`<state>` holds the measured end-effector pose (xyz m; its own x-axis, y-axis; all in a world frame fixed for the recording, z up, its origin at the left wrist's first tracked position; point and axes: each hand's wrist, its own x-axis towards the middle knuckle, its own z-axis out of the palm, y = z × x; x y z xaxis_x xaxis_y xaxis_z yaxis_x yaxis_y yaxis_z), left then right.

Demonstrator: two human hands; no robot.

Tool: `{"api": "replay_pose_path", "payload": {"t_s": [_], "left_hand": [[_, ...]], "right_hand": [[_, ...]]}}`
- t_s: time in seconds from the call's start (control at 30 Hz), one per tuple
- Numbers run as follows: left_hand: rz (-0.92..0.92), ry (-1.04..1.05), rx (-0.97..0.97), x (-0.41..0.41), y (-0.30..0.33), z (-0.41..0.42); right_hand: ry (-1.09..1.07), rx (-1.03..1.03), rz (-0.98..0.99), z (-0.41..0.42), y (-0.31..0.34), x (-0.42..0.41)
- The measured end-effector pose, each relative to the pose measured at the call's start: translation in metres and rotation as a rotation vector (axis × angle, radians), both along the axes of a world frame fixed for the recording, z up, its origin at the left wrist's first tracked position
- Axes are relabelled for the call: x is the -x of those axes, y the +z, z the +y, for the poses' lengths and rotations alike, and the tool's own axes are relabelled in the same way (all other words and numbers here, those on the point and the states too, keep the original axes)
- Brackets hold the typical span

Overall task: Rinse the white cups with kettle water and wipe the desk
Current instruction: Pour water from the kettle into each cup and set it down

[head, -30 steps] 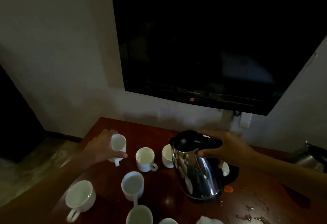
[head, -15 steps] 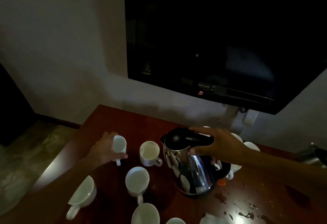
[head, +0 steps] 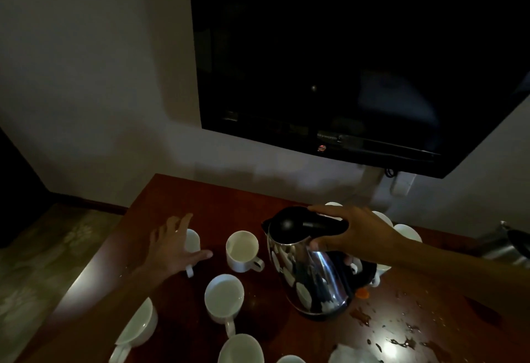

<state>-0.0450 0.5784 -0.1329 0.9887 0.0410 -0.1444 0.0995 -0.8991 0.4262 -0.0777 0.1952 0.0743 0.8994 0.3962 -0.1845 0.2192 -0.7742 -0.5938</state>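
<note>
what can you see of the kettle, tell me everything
The kettle has a shiny, mirror-like metal body that widens toward its base, mirroring the white cups as pale patches. Its lid, spout rim and handle are black. It stands upright on the reddish-brown desk, right of the cups, lid shut. The right hand wraps its handle from above; the left hand is apart from it.

Dim guest room, probably in a hotel: a wall-mounted television (head: 344, 61) hangs above a reddish wooden desk (head: 218, 199) bearing a steel electric kettle (head: 309, 273) and many matching white cups (head: 242, 250); patterned floor (head: 43, 262) at left.
</note>
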Motion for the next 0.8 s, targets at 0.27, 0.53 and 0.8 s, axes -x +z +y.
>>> {"api": "replay_pose_path", "payload": {"t_s": [0.27,0.53,0.8], "left_hand": [[-0.008,-0.252,0.048,-0.007,0.011,-0.099],[0.223,-0.107,0.115,-0.017,-0.013,-0.131],[0.193,-0.249,-0.013,-0.016,0.016,-0.142]], "right_hand": [[-0.032,-0.018,-0.024,-0.015,0.007,0.008],[-0.139,0.020,-0.047,-0.041,0.002,0.015],[-0.153,-0.015,0.022,-0.065,0.019,0.033]]}}
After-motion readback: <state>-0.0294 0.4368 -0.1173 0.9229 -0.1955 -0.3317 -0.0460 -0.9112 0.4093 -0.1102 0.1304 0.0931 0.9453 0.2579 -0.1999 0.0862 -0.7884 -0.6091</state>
